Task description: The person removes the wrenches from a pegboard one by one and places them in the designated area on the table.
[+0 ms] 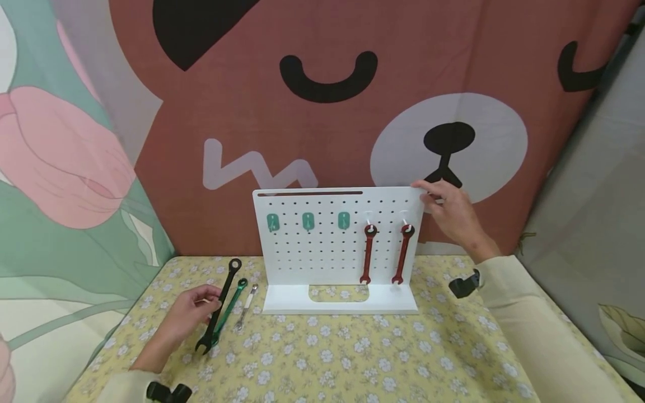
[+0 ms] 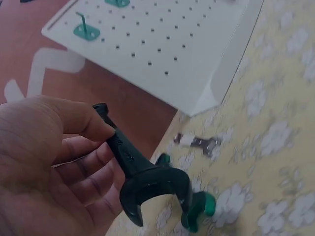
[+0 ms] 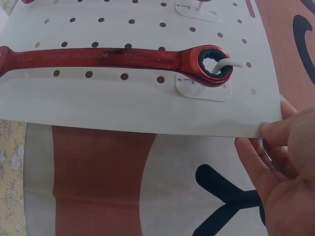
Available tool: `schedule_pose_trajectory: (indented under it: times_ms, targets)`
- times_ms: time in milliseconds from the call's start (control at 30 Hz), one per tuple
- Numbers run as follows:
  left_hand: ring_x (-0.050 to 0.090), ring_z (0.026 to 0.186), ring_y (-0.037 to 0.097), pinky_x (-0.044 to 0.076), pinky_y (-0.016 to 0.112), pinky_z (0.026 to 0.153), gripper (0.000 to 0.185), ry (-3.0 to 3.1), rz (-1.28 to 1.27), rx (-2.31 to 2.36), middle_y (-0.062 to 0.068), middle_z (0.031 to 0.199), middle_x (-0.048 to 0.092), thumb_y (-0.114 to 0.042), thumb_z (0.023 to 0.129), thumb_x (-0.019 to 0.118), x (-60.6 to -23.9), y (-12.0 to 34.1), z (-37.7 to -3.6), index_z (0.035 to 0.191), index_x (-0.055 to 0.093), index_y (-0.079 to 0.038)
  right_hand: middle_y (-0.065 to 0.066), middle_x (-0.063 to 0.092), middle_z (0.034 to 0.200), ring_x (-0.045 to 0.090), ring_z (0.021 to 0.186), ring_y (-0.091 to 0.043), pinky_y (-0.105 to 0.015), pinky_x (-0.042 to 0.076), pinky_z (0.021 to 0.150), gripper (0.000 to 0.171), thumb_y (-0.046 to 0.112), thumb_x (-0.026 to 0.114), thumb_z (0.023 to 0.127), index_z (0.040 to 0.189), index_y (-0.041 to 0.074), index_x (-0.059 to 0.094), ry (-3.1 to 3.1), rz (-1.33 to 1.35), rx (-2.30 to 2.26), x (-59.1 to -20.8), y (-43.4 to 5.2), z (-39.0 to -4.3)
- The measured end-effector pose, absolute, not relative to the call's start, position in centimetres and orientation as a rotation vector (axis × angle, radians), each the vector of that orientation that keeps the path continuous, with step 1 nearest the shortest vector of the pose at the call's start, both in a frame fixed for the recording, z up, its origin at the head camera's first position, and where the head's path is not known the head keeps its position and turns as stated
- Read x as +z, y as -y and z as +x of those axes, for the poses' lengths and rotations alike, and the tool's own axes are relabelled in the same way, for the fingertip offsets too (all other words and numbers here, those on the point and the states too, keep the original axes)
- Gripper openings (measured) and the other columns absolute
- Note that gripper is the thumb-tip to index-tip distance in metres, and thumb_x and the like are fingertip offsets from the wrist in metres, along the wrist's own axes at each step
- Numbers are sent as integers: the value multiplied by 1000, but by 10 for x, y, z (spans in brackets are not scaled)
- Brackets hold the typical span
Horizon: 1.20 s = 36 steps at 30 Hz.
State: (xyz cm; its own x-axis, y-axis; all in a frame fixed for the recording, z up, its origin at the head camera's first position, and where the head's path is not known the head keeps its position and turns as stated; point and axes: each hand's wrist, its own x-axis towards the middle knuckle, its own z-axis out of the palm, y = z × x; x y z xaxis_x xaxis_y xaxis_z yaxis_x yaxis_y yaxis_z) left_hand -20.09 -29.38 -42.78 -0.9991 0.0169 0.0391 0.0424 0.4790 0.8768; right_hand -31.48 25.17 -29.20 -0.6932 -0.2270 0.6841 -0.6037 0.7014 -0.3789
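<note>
backdrop cloth fills the upper frame of the head view: brown cartoon bear face, a pink flower panel at far left. below it, a table under a yellow floral cloth across the bottom.

white pegboard stands upright at frame centre on its own base. three teal hooks in a row in its upper left part. two red wrenches hang by their ring ends from white hooks in its right part, one just left of the other, both hanging near vertical, apart from each other.

right hand, right of centre, at the board's upper right corner; right wrist view shows fingertips pinching that corner edge, so the grip is closed on the board.

left hand, lower left of the head view, thumb and fingers clamped round the shaft of a black wrench. the wrench lies slanted, ring end up toward the board, open end toward the frame bottom; left wrist view shows its open jaw raised above the cloth.

green wrench just right of the black one, partly under it, on the cloth.

small silver wrench next right, lying near the board's base, apart from the hand.
</note>
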Motion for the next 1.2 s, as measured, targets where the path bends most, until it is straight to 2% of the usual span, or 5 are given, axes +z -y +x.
schedule_pose_trajectory:
  times_ms: [200, 367, 800, 1033, 1200]
  targets:
    - [59, 85, 23, 55, 39, 65, 24, 2769, -40, -1507, 12, 103, 62, -9, 103, 60, -433, 303, -216, 121, 62, 7, -18, 66, 112, 64, 104, -36, -58, 55, 86, 35, -5, 61, 101, 134, 5, 68, 2297, 622, 800, -293, -252, -316]
    - [55, 76, 25, 52, 40, 61, 24, 2820, -43, -1535, 14, 103, 61, -6, 102, 59, -433, 307, -227, 120, 61, 10, -18, 67, 113, 65, 103, -36, -57, 55, 85, 36, -5, 61, 101, 134, 6, 68, 2293, 624, 800, -293, -254, -315]
    - [47, 62, 22, 47, 38, 58, 24, 2940, 27, -1466, 10, 82, 53, -2, 102, 56, -442, 316, -240, 121, 57, 13, -18, 67, 113, 65, 104, -36, -56, 56, 84, 35, -4, 60, 102, 134, 6, 68, 2296, 634, 796, -291, -253, -316]
    - [49, 59, 21, 50, 38, 56, 19, 2980, -17, -1341, 10, 77, 54, -3, 100, 58, -447, 320, -245, 113, 62, 10, -18, 67, 114, 66, 102, -37, -56, 57, 80, 35, -4, 60, 102, 134, 6, 68, 2302, 639, 795, -291, -251, -315]
    - [52, 62, 22, 53, 38, 57, 16, 3025, 13, -1246, 10, 79, 56, -3, 99, 60, -444, 320, -246, 109, 63, 8, -18, 65, 107, 66, 101, -37, -55, 57, 80, 35, -4, 59, 102, 135, 5, 68, 2305, 616, 810, -291, -251, -315]
